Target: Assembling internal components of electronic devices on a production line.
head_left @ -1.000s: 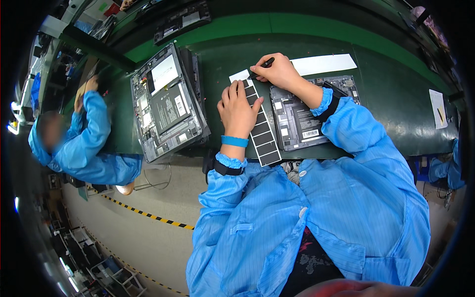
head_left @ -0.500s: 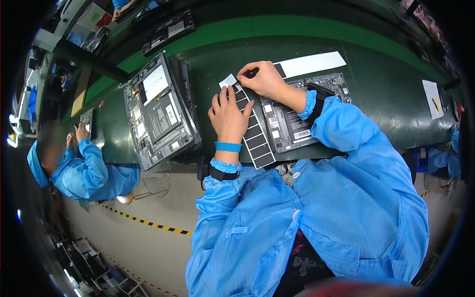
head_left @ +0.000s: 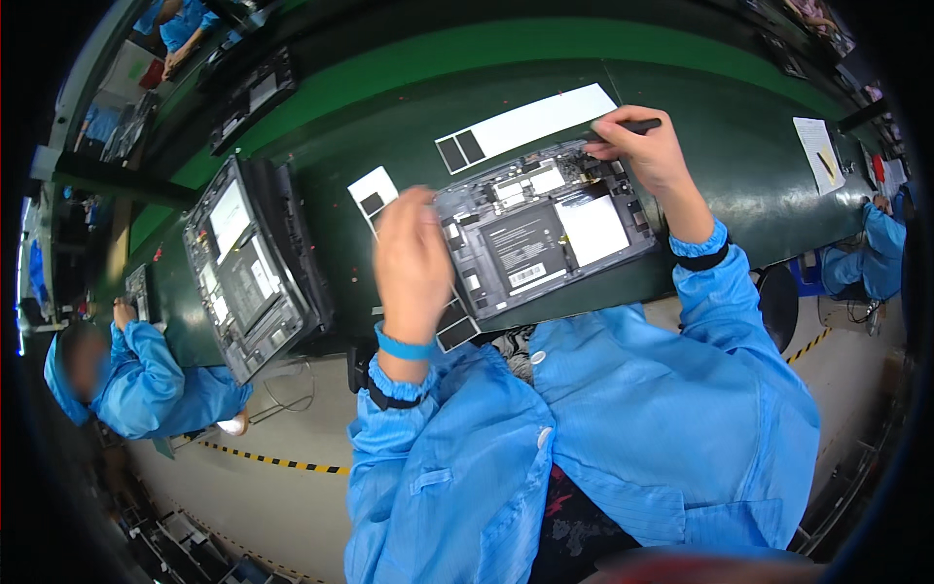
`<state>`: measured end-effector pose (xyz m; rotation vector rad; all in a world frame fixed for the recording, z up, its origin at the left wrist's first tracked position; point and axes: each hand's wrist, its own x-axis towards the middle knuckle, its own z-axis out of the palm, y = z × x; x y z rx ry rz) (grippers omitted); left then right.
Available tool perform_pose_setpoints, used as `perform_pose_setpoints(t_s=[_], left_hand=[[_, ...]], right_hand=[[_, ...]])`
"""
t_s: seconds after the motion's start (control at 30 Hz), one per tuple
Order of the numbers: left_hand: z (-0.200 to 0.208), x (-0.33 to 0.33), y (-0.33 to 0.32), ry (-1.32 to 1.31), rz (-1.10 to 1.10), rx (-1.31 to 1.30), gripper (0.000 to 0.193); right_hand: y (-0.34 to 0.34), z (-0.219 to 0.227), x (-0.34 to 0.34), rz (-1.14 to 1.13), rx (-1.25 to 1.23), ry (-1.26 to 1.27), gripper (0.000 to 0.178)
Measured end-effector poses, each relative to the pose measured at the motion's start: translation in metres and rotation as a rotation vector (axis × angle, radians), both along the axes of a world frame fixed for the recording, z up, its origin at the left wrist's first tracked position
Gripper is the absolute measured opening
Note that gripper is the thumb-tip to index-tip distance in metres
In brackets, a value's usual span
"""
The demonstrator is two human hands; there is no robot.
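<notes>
My right hand (head_left: 642,151) is closed round a slim black tool (head_left: 638,126), possibly tweezers, at the far right edge of an opened laptop base (head_left: 530,209). The base lies with its inside up, showing a black battery (head_left: 525,248), circuit boards and a white panel (head_left: 592,231). My left hand (head_left: 413,263) is smeared by motion beside the base's left edge. It covers the middle of a white backing strip with black rectangular pads (head_left: 457,326); the strip's far end shows past the fingers. Whether the left hand holds anything is hidden by the blur.
Behind the base lies a white strip (head_left: 545,119) with two black pads. Stacked opened laptop bases (head_left: 243,268) stand at left, tilted. A paper with a yellow pen (head_left: 819,156) lies at far right. Another person (head_left: 146,365) sits at left; another laptop base (head_left: 253,97) lies farther back.
My right hand has moved from the pad strip's far end rightward to the laptop base's far right edge. My left hand, earlier spread flat on the strip, is now moving. The view has shifted.
</notes>
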<state>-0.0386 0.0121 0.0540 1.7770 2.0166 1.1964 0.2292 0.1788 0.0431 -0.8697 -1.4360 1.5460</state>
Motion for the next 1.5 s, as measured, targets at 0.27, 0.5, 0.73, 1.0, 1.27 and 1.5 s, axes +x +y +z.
perform_pose_setpoints(t_s=[0.27, 0.5, 0.73, 1.0, 1.27, 1.5], left_hand=[[-0.020, 0.101, 0.045, -0.106, -0.563, -0.184, 0.050], [-0.028, 0.110, 0.052, 0.017, -0.646, -0.162, 0.041], [-0.029, 0.108, 0.054, -0.028, -0.647, -0.168, 0.030], [-0.027, 0.108, 0.053, -0.030, -0.648, -0.181, 0.027], [-0.020, 0.123, 0.054, 0.123, -0.510, -0.161, 0.051], [-0.026, 0.144, 0.056, 0.527, -0.439, -0.191, 0.089]], right_hand=[[0.015, -0.027, 0.022, 0.018, -0.135, -0.063, 0.018], [0.012, -0.025, 0.030, 0.060, -0.185, -0.057, 0.019], [0.014, -0.031, 0.029, 0.042, -0.239, 0.001, 0.017], [0.013, -0.031, 0.027, -0.033, -0.228, -0.069, 0.015], [0.015, -0.033, 0.024, -0.037, -0.256, -0.052, 0.016], [0.010, -0.036, 0.027, -0.090, -0.187, -0.106, 0.019]])
